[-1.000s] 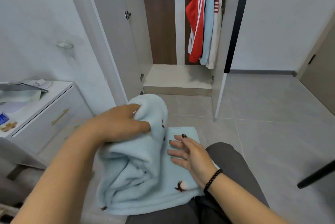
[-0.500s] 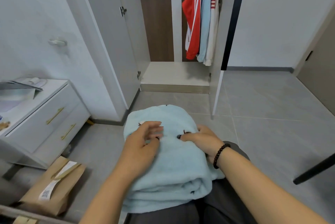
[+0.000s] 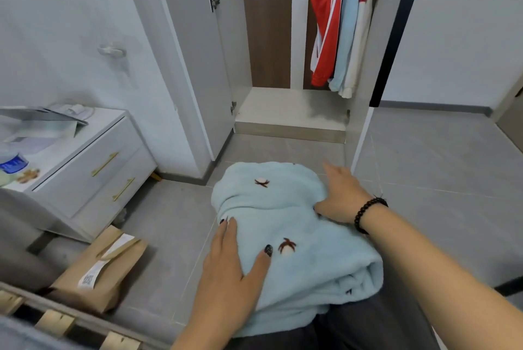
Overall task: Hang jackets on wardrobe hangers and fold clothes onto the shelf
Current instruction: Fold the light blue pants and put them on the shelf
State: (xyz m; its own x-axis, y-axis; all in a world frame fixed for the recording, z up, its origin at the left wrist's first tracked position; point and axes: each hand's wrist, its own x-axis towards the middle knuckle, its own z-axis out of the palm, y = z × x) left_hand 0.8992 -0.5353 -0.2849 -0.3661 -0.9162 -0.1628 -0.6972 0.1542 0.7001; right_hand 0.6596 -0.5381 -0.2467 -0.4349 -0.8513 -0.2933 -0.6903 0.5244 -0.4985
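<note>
A single head-worn view looks forward and steeply down, close over the lap. It faces the open wardrobe [image 3: 291,38] farther ahead across the floor [image 3: 438,168].

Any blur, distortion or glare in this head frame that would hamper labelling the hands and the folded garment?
Head view: right hand fingertips motion-smeared; left hand sharp on the light blue folded garment; wide-angle bending along the wardrobe door; soft even light, no glare.

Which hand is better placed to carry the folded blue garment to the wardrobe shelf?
Probably the right hand: it rests at the folded blue garment's far edge, closest to the wardrobe shelf.
</note>
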